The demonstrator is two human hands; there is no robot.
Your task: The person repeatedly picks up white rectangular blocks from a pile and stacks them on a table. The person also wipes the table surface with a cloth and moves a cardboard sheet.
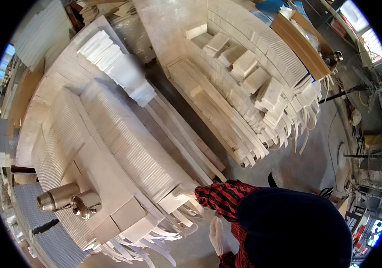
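Note:
My two arms, in red-and-black sleeves, come from the dark blue clothing at the lower right. My right hand [190,193] is at the near end of a long row of pale slats [124,143] packed edge to edge on the workbench; its fingers blend into the pale material. Lower down, my left hand [218,236] is off the bench edge. Its fingers look stretched out close together, with nothing visible in them. Loose pale strips [155,245] hang from the bench end beside it. Flat pale panels [128,214] lie on top near that end.
A steel flask [59,196] and a round steel container [86,204] stand on the left bench. Stacked blocks [244,64] and hanging strips cover the right bench, with an open cardboard box [300,44] behind. Grey sheet stacks [34,201] stand far left. A fan [360,91] is at right.

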